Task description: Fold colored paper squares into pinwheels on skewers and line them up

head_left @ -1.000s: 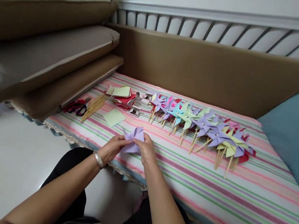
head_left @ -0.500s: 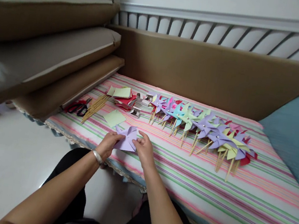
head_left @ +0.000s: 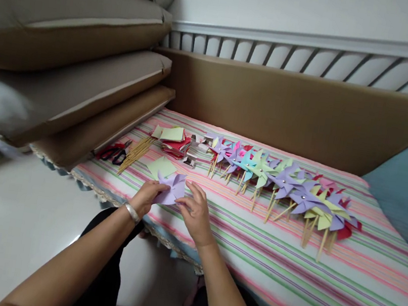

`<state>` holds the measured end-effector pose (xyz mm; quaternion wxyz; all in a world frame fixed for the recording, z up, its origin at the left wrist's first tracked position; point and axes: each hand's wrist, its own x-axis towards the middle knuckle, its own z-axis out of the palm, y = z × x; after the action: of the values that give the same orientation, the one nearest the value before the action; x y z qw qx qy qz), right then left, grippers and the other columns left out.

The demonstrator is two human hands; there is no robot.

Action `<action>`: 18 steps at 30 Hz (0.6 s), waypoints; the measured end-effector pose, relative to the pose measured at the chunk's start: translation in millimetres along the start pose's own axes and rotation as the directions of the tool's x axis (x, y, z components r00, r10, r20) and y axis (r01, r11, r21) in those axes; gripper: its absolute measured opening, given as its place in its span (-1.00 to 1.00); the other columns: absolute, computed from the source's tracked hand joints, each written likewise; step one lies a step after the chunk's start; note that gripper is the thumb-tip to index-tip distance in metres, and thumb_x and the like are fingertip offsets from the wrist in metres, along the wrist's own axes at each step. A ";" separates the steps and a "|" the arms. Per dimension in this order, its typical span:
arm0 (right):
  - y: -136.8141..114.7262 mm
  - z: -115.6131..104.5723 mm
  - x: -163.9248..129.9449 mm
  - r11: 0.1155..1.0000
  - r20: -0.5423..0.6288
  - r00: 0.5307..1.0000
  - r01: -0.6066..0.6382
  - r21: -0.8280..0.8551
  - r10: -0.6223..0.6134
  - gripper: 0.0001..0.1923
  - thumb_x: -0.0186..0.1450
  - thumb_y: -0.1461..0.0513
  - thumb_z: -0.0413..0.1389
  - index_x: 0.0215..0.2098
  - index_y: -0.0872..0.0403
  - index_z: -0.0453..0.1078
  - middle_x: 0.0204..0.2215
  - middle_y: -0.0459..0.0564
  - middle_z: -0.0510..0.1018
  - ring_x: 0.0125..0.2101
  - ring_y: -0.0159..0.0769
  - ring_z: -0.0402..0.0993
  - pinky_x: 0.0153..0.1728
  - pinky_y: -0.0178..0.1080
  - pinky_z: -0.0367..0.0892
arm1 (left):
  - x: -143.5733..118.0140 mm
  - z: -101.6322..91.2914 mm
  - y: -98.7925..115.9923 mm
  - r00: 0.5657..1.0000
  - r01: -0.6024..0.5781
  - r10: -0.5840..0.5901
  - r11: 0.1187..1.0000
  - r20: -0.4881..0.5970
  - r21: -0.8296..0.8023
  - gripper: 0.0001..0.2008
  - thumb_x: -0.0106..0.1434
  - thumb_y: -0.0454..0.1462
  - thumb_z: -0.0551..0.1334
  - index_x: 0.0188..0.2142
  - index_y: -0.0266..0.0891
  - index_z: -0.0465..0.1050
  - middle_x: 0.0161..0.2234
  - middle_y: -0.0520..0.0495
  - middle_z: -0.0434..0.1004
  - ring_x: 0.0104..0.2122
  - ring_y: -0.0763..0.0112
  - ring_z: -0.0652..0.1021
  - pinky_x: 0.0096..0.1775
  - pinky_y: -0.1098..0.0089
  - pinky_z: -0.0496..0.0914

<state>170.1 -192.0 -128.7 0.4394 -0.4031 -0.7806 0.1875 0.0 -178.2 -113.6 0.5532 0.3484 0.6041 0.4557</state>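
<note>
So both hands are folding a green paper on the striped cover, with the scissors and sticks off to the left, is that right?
Not quite: the paper in the left hand and right hand is purple, not green, as the head view shows. A green sheet lies just beyond it, untouched. The rest holds: the striped cover, with scissors and sticks to the left.

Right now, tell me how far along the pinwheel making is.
Done: a long row of finished pinwheels on sticks lies on the striped cover. In hand: both hands, left hand and right hand, fold a purple paper. Left: a green sheet, stacked paper squares, loose sticks.
</note>
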 end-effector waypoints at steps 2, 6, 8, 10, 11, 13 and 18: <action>-0.1 -0.2 1.4 0.998 0.002 0.999 -0.055 0.043 0.055 -0.86 0.16 0.32 0.13 -0.39 -0.03 0.51 0.12 -0.02 0.31 0.19 -0.15 0.04 0.15 0.01 0.04 | -0.7 2.0 -1.8 1.000 0.016 -0.016 0.999 0.007 -0.038 -0.77 -0.21 -0.20 0.33 -0.67 -0.26 0.30 -0.72 0.10 0.31 -0.65 0.53 0.33 -0.53 0.46 0.18; 0.0 -0.1 2.3 0.981 0.006 0.986 -0.167 0.094 0.167 -0.93 0.15 0.27 0.15 -0.41 0.00 0.49 0.19 0.00 0.21 0.24 -0.12 -0.06 0.17 0.04 -0.02 | -2.2 7.7 -7.1 0.998 0.033 -0.028 0.997 0.060 -0.073 -0.78 -0.22 -0.24 0.36 -0.64 -0.32 0.38 -0.69 0.05 0.38 -0.64 0.52 0.37 -0.51 0.46 0.20; 1.0 0.4 1.9 0.975 -0.009 0.979 -0.202 0.096 0.203 -0.96 0.13 0.28 0.17 -0.44 0.02 0.48 0.19 0.03 0.21 0.24 -0.10 -0.06 0.17 0.05 -0.03 | -2.4 11.1 -9.7 0.995 0.041 -0.033 0.996 0.097 -0.080 -0.79 -0.23 -0.26 0.37 -0.61 -0.34 0.42 -0.66 0.01 0.42 -0.63 0.50 0.39 -0.50 0.45 0.22; 2.2 0.9 1.4 0.972 -0.031 0.975 -0.218 0.089 0.221 -0.97 0.12 0.28 0.18 -0.47 0.04 0.47 0.18 0.05 0.23 0.23 -0.08 -0.05 0.17 0.05 -0.04 | -2.1 14.2 -12.1 0.991 0.049 -0.038 0.995 0.131 -0.085 -0.79 -0.22 -0.26 0.38 -0.58 -0.36 0.46 -0.64 -0.01 0.45 -0.62 0.48 0.42 -0.48 0.44 0.24; 2.8 0.9 1.2 0.972 -0.041 0.974 -0.220 0.083 0.224 -0.97 0.12 0.28 0.18 -0.47 0.04 0.47 0.18 0.06 0.23 0.23 -0.08 -0.05 0.17 0.05 -0.04 | -1.9 15.5 -13.0 0.989 0.051 -0.038 0.995 0.144 -0.086 -0.79 -0.22 -0.27 0.38 -0.56 -0.36 0.48 -0.63 -0.02 0.46 -0.61 0.47 0.43 -0.47 0.43 0.25; 3.7 0.9 1.2 0.973 -0.050 0.974 -0.219 0.071 0.223 -0.96 0.13 0.28 0.17 -0.47 0.04 0.47 0.17 0.06 0.24 0.23 -0.08 -0.06 0.16 0.05 -0.04 | -1.5 17.4 -14.3 0.987 0.048 -0.034 0.995 0.158 -0.085 -0.79 -0.21 -0.26 0.37 -0.55 -0.36 0.48 -0.64 -0.02 0.46 -0.60 0.47 0.43 -0.48 0.44 0.24; 3.1 0.7 2.1 0.973 -0.043 0.972 -0.227 0.050 0.229 -0.93 0.15 0.29 0.13 -0.46 0.05 0.46 0.16 0.07 0.26 0.23 -0.08 -0.05 0.16 0.05 -0.03 | -1.9 18.5 -14.9 0.985 0.034 -0.023 0.998 0.169 -0.062 -0.80 -0.20 -0.24 0.36 -0.57 -0.35 0.48 -0.66 0.01 0.42 -0.62 0.48 0.40 -0.51 0.44 0.22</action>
<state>170.3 -188.4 -130.0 0.4429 -0.4844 -0.7138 0.2443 19.7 -182.0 -126.4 0.6196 0.3590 0.5451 0.4360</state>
